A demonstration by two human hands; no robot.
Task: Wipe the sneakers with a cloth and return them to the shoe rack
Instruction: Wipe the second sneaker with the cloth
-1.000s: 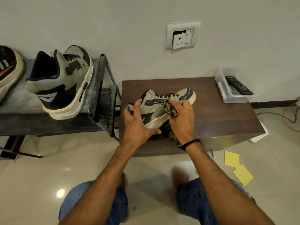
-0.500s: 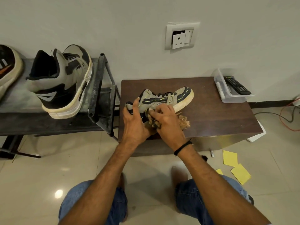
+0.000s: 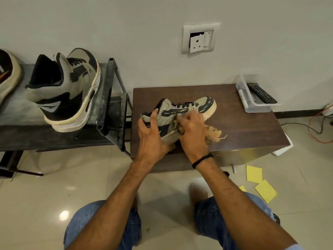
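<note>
A beige and dark-blue sneaker (image 3: 201, 105) lies tilted on the dark wooden table (image 3: 243, 127), toe pointing to the back right. My left hand (image 3: 153, 138) grips its heel end. My right hand (image 3: 193, 134) holds a frayed tan cloth (image 3: 214, 134) bunched in its fingers and presses it against the sneaker's side, below the laces. The matching sneaker (image 3: 66, 91) stands on the black shoe rack (image 3: 108, 98) at the left, heel toward me.
Another shoe (image 3: 7, 78) sits at the rack's far left edge. A clear tray (image 3: 252, 105) with a remote stands on the table's back right corner. Yellow notes (image 3: 259, 183) and cables (image 3: 317, 129) lie on the tiled floor to the right. My knees are below.
My right hand with the cloth slid from the laces near the toe down to the sneaker's side, then a little back up. The left hand kept its grip on the heel.
</note>
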